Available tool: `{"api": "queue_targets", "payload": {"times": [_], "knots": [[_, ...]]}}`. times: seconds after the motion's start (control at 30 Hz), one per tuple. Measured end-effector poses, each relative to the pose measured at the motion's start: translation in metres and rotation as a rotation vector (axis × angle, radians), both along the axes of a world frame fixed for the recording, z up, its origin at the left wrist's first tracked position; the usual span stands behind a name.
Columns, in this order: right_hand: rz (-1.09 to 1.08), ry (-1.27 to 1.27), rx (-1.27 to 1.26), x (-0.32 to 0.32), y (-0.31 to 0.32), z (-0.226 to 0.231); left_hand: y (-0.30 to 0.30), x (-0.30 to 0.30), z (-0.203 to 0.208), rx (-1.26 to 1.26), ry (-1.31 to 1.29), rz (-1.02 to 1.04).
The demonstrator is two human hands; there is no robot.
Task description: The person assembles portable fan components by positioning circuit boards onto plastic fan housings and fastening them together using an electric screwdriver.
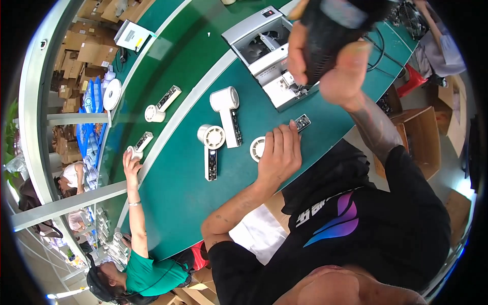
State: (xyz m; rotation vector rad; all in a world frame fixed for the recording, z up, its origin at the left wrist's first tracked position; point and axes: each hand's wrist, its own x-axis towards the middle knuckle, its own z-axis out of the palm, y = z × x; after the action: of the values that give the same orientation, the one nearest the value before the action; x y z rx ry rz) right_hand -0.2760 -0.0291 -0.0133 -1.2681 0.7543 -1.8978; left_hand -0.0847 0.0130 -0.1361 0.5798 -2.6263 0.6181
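Observation:
On the green workbench (173, 223), my left hand (279, 157) is closed over a white handheld fan (257, 148), whose round head and exposed circuit board show on either side of my fingers. My right hand (348, 73) grips a black electric screwdriver (330, 40), raised over the front end of a grey screw feeder (277, 68); the tool's tip is hard to make out. Left of my left hand lie two more white fans, one farther away (225, 99) and one nearer (211, 137), both with circuit boards showing in their handles.
Beyond a pale rail runs a green belt (190, 48) bearing two fans (155, 113). A co-worker's hand (132, 165) touches the nearer one. Black cables (378, 51) lie right of the feeder. Cardboard boxes (417, 137) stand at right, beside a red stool (412, 81).

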Motion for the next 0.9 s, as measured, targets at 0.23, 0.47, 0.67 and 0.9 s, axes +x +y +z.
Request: {"api": "queue_targets", "payload": {"times": [0.23,0.47,0.67,0.9], "knots": [[-0.102,0.337,-0.095,-0.002,-0.016,-0.013,0.001,-0.001,-0.003,-0.003,0.018,0.007],[0.021,0.232,-0.002,0.001,0.010,-0.024,0.000,-0.001,-0.006,0.000,0.036,0.007],[0.005,0.071,0.043,0.001,0.028,-0.032,-0.001,0.000,-0.003,-0.006,0.020,0.009],[0.006,0.084,0.074,0.002,0.027,-0.045,0.000,-0.001,-0.001,0.006,0.021,-0.001]]}}
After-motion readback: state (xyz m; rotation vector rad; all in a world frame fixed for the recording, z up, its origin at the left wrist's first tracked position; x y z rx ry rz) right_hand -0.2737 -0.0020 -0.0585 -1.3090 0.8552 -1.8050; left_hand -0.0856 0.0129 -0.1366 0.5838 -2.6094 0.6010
